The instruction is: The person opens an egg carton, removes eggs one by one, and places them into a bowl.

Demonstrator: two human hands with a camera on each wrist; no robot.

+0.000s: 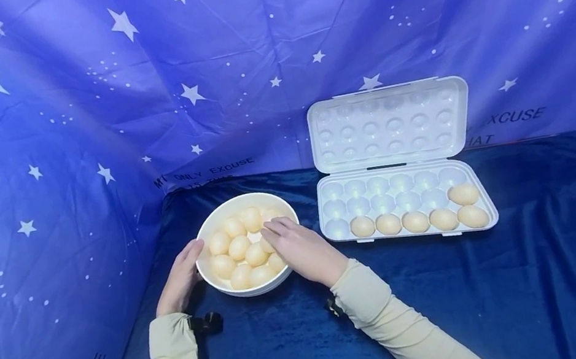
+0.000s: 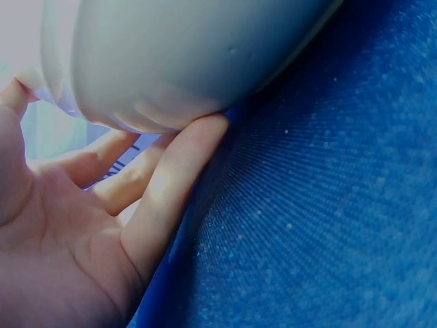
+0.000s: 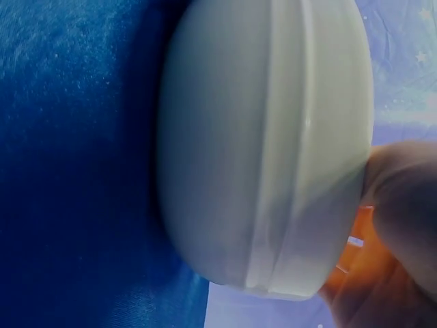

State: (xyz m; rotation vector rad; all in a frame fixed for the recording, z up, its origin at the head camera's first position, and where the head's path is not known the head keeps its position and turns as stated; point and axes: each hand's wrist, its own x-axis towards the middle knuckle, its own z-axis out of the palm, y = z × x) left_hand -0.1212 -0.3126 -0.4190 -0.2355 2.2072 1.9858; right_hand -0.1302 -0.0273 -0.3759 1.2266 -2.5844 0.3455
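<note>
A white bowl (image 1: 214, 280) holding several light brown eggs (image 1: 239, 247) stands on the blue cloth. My left hand (image 1: 179, 279) holds the bowl's left side. In the left wrist view, its thumb is at the rim and its fingers (image 2: 198, 140) are against the lower wall. My right hand (image 1: 307, 251) reaches over the right rim, fingers inside among the eggs. It partly covers an egg (image 1: 267, 245), and its grip there is hidden. In the right wrist view, the bowl's outer wall (image 3: 218, 137) hides the fingertips.
Right of the bowl stands an opened white plastic egg box (image 1: 331, 246), its lid (image 1: 396, 156) raised against the star-patterned curtain (image 1: 223, 46). Several eggs (image 1: 415, 222) fill most of its front row, and one egg (image 1: 463, 195) sits behind them at the right.
</note>
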